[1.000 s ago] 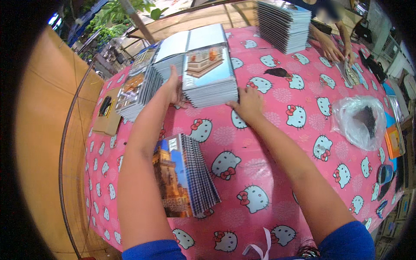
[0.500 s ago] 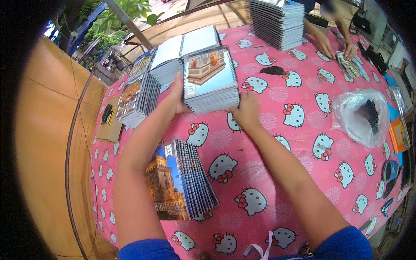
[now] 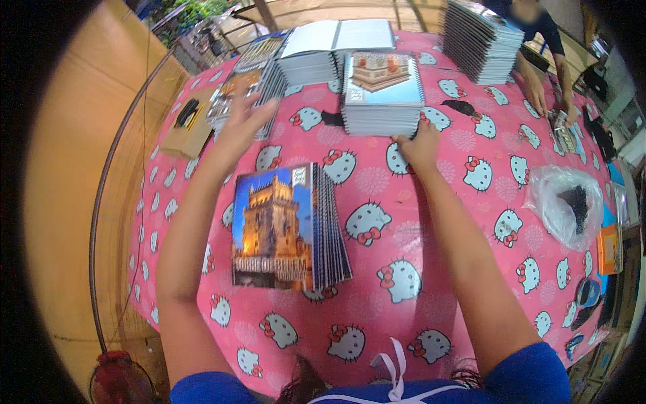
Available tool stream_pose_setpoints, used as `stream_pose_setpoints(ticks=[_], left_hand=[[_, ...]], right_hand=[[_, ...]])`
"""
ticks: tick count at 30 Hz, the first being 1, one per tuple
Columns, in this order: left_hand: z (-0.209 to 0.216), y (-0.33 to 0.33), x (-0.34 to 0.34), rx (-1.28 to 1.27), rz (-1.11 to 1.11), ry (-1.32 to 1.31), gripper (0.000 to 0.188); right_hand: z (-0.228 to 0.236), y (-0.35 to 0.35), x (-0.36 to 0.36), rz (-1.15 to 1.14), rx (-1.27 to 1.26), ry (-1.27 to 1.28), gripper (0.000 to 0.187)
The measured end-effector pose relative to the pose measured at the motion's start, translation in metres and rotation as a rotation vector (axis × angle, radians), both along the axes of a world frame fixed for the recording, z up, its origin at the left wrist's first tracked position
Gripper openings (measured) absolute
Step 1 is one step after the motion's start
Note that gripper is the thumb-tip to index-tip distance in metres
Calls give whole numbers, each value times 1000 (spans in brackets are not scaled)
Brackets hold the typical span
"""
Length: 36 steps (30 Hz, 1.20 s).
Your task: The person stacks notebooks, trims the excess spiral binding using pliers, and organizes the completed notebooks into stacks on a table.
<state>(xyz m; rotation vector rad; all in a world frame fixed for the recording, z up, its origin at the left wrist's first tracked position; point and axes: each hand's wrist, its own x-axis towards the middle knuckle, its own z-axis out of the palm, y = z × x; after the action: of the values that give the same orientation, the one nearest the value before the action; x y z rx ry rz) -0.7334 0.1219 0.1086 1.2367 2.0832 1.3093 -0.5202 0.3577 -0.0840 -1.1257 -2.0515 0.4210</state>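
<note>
A stack of spiral-bound notebooks with a building on the top cover stands at the far middle. My right hand is at its near right corner, thumb and fingers apart and not closed round it. My left hand, slightly blurred, is open with fingers spread over the near edge of another notebook stack at the left; whether it touches is unclear. Closer to me lies a fanned pile of spiral notebooks with a lit tower on the cover, between my forearms.
Open white-paged notebooks top a stack at the back. A tall notebook stack stands back right, near another person's hands on small items. A clear plastic bag lies right; a cardboard box left. Pink patterned cloth covers the table.
My left hand has let go of the middle stack and moved left to the left stack, fingers spreading. My right hand stays by the middle stack's corner. The view has shifted.
</note>
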Motion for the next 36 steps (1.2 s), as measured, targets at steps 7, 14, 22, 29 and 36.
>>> stream_pose_setpoints(ticks=[7,14,22,29,36], left_hand=[[-109,-243,46,-172,76,-94,84],[-111,-197,37,207,27,-1289,88],[-104,-147,49,63,63,-1201,56],[-101,-154,60,157,-78,-1262,49],[-95,-160,73,141,-167,-1304,51]], right_hand=[[-8,-20,22,146,18,68,57],[97,-221,26,376,-1602,500,89],[91,-225,-11,742,-1724,726,82],[79,-202,1,745,-1758,622,89],[59,-217,16,809,-1543,652,83]])
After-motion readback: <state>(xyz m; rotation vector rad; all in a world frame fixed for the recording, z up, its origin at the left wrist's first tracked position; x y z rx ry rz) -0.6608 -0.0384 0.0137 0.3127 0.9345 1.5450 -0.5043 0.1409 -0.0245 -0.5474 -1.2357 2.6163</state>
